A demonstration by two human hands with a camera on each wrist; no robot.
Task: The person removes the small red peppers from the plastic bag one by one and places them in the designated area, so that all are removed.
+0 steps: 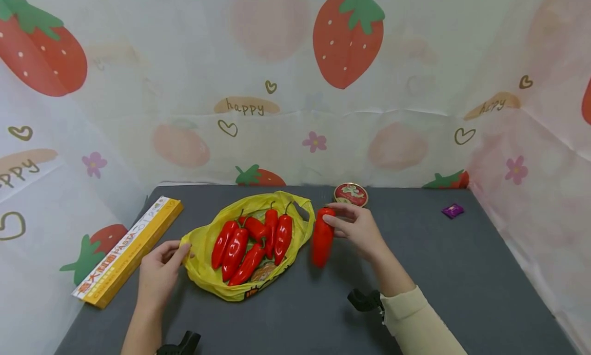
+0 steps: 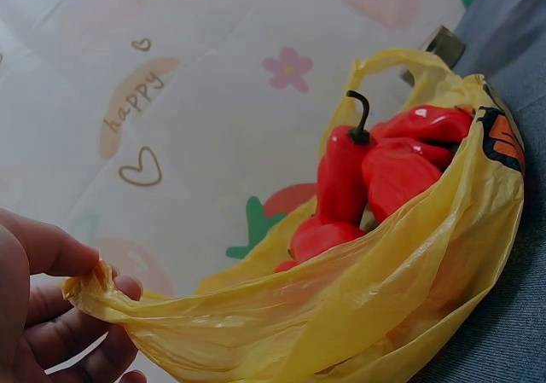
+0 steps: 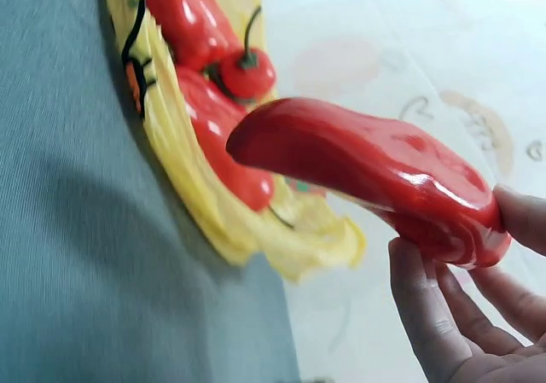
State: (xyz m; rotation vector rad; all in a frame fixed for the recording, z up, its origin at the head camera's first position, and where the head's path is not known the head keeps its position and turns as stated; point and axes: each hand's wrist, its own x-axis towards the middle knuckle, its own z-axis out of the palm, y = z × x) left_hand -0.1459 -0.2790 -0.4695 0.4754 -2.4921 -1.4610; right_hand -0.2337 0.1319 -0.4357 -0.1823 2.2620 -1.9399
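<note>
A yellow plastic bag (image 1: pixel 203 280) lies spread wide on the dark table, with several glossy red peppers (image 1: pixel 235 252) inside it. My left hand (image 1: pixel 157 273) pinches the bag's left edge between thumb and fingers; the left wrist view shows the gathered plastic (image 2: pixel 94 293) in that grip. Just right of the bag, my right hand (image 1: pixel 357 229) holds one red pepper (image 1: pixel 322 239) by its upper end, and the pepper hangs tip down. Close up in the right wrist view, this pepper (image 3: pixel 367 161) sits between thumb and fingers, apart from the bag.
A long yellow and white box (image 1: pixel 129 252) lies slanted on the table's left. Behind the right hand is a round red tin (image 1: pixel 351 193). A small purple wrapped item (image 1: pixel 453 211) lies at the far right. Strawberry-print cloth (image 1: pixel 300 88) hangs behind the table.
</note>
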